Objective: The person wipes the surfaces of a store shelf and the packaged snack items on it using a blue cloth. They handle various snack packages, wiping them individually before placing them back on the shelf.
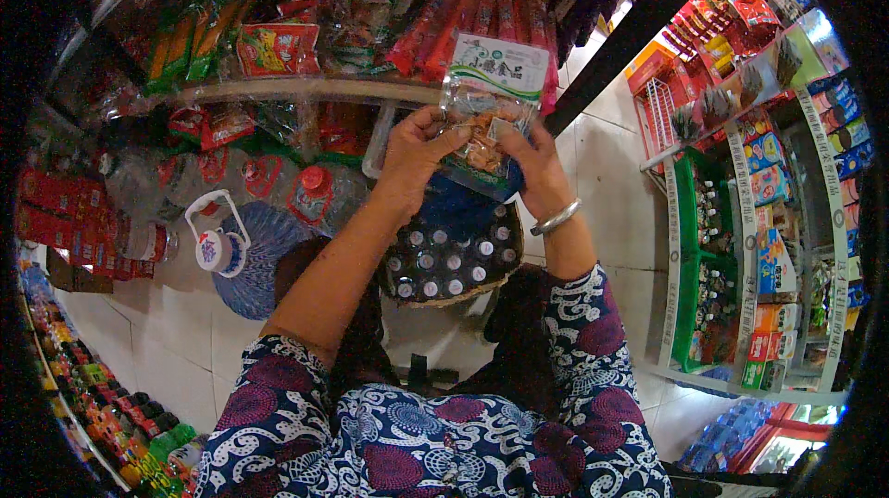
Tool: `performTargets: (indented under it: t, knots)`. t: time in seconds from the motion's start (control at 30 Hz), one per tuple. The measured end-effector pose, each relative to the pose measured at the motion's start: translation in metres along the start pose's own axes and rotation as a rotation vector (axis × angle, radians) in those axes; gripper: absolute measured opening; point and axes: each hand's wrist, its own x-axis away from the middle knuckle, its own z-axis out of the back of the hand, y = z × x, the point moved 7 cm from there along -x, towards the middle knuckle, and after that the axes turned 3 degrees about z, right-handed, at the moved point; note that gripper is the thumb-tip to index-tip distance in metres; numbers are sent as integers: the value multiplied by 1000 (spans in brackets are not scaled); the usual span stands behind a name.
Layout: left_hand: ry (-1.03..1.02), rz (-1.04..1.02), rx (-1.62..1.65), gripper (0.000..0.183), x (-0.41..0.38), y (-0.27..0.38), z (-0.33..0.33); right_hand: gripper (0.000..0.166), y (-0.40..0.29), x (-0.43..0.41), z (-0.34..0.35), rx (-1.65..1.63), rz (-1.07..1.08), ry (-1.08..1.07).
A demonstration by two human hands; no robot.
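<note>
Between my two hands is a clear plastic food packet [490, 109] with a white and green printed top and brownish pieces inside. My left hand [417, 154] grips its left side, thumb on the front. On the right side my right hand [535, 158] holds it, thumb against a small pale label on the front; a silver bangle is on that wrist. Below the packet is dark blue material [455, 203], whose kind I cannot tell. Under that stands a basket or box of bottles with pale round caps [453, 262].
A shelf edge [278, 90] with packaged snacks runs across the top. Below it are large red-capped plastic bottles [312, 192] and a white-handled jug [222, 251]. Red cartons [62, 213] are at left. A shelving rack with boxed goods [767, 255] stands right.
</note>
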Motion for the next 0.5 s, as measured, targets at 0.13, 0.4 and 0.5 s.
performTargets:
  t: [0.13,0.4,0.5]
  knots:
    - [42,-169,128,32,-9,7,13,43,22,-2,1,315,-46,-98]
    - [53,-162,-39,29,-6,14,15,28,41,2,19,280,-155,27]
    - [-46,-174,-66,37,-9,15,10,26,35,0,14,214,-58,8]
